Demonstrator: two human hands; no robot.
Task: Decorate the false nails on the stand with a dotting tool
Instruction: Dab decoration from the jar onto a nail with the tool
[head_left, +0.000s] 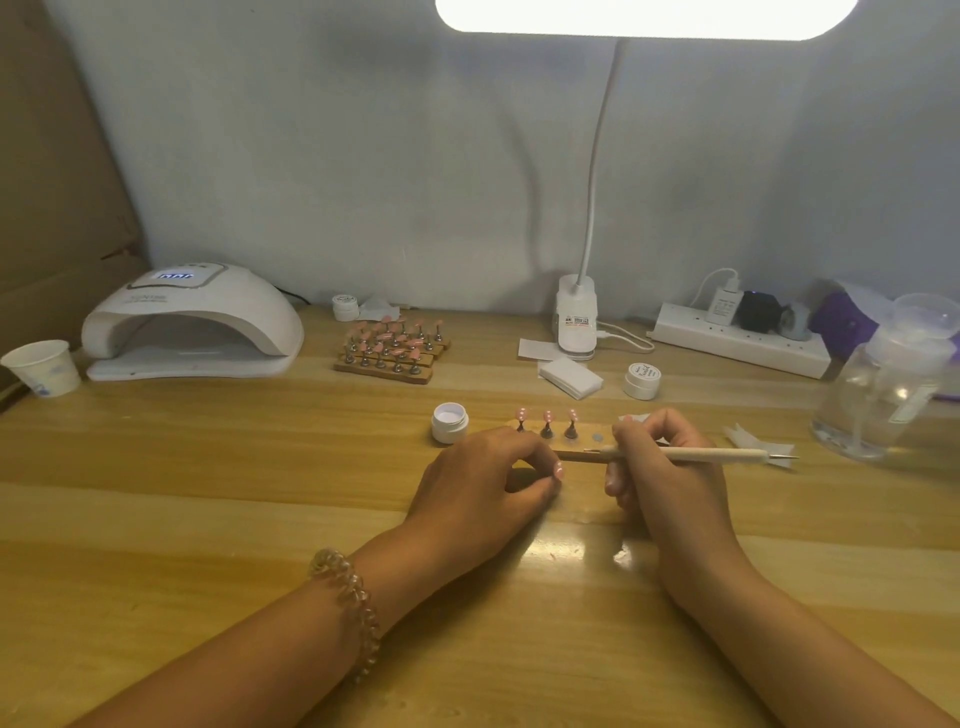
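Between both hands (483, 483) (670, 470), nail stand (589, 442)

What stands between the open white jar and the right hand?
Head view: three pink false nails upright on the wooden stand, then one bare metal disc.

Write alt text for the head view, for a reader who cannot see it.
At a wooden table, a person's right hand holds a dotting tool sideways by a stand with three pink false nails, while the left hand rests curled at the stand's left end. An open white jar sits left of the stand.
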